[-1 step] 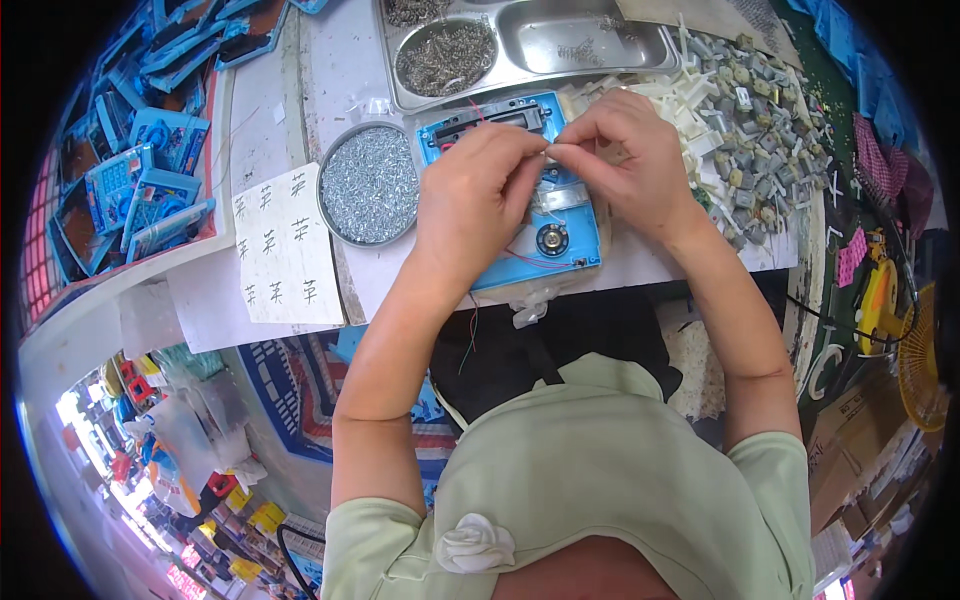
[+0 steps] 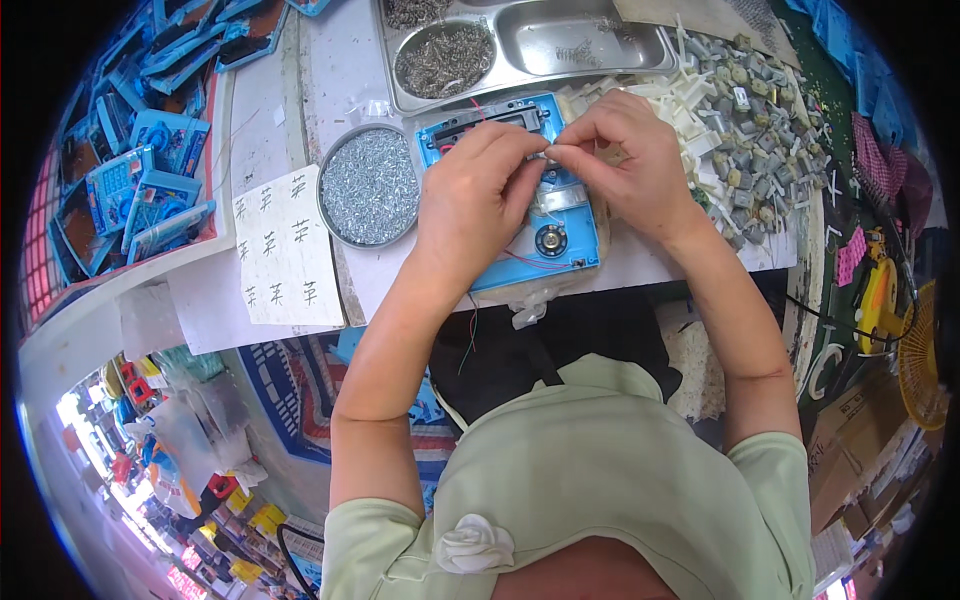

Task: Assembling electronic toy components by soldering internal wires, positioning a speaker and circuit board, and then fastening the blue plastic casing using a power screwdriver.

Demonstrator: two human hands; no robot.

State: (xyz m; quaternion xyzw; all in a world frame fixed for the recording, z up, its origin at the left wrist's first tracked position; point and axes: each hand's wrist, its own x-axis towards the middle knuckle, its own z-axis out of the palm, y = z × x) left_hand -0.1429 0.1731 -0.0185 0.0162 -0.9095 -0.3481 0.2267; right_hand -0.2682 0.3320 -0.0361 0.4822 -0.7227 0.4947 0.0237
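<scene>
A blue plastic casing (image 2: 588, 238) lies on the table in front of me, with a round black speaker (image 2: 551, 240), a silvery metal part (image 2: 562, 198), a black bar (image 2: 480, 118) along its far end and thin red wires in it. Above its middle, my left hand (image 2: 478, 195) and my right hand (image 2: 628, 165) meet fingertip to fingertip. Both are closed in a pinch. Whatever lies between the fingertips is too small to make out. Part of the casing is hidden under my left hand.
Left of the casing stands a round dish (image 2: 370, 185) of small metal pieces, beside a handwritten sheet (image 2: 285, 250). A steel compartment tray (image 2: 585, 40) with springs sits behind. Small motors (image 2: 750, 150) and white plastic parts (image 2: 705, 125) heap at right; blue casings (image 2: 165, 195) fill a bin at left.
</scene>
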